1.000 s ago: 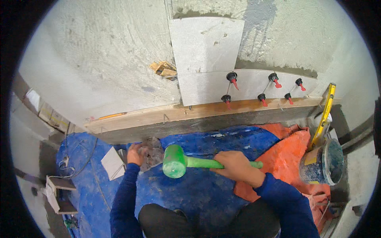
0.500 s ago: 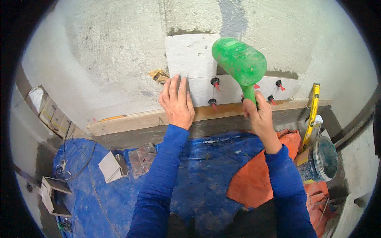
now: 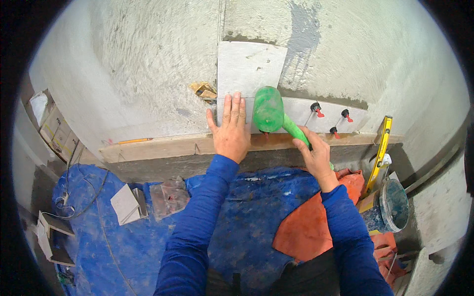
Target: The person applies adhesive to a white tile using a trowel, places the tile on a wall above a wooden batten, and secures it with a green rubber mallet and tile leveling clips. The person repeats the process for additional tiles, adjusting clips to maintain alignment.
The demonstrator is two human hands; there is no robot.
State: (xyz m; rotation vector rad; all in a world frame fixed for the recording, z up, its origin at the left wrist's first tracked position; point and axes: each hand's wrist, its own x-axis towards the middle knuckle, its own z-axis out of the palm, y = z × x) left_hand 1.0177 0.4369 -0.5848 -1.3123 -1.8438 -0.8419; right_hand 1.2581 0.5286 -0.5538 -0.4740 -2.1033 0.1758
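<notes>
My right hand (image 3: 316,155) is wrapped round the handle of a green mallet (image 3: 268,109). The mallet's head is in front of the lower row of white tiles (image 3: 296,113) and hides part of them; whether it touches them I cannot tell. My left hand (image 3: 232,129) lies flat with fingers stretched up against a tile, over the seam below the upper white tile (image 3: 251,69). Black and red levelling clips (image 3: 316,108) stick out of the tile joints to the right. Under the tiles runs a wooden batten (image 3: 173,147) along the wall.
A pencil (image 3: 136,140) rests on the batten at the left. Blue sheeting (image 3: 237,217) covers the floor, with tile offcuts (image 3: 127,204) on it. At the right are an orange cloth (image 3: 306,227), a bucket (image 3: 395,207) and a yellow spirit level (image 3: 382,148) leaning on the wall.
The mallet has swung down and left, its head now lower before the tiles. My right hand has come lower. My left hand stays on the tile, and the view has shifted slightly.
</notes>
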